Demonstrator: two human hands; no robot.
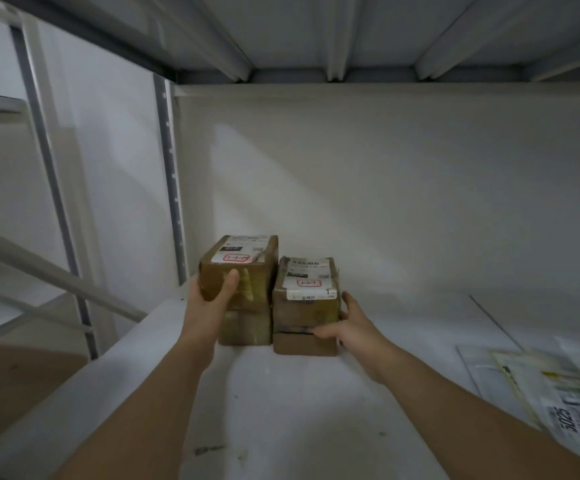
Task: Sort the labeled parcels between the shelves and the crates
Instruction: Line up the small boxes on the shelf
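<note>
Two stacks of brown cardboard parcels stand side by side on a white shelf, near its back wall and toward its left end. Left stack: an upper box with a white label on top, marked in red, rests on a lower box. The left hand grasps the upper box at its near left corner, thumb laid across the front face and fingers wrapped around the left side. Right stack: a top box, also carrying a white label with a red mark, sits on a flatter bottom box; a dark seam shows between the two. The right hand holds this stack from the right, thumb pressed along the front at the seam and fingers curled against the right side; whether the fingers reach behind cannot be told. The two stacks stand just beside each other, almost touching. At lower right, flat white mailers with printed labels lie on the shelf, well apart from the boxes. A grey upright bounds the shelf at left, and the ribbed underside of an upper shelf spans the top. Motion blur softens the label text.
</note>
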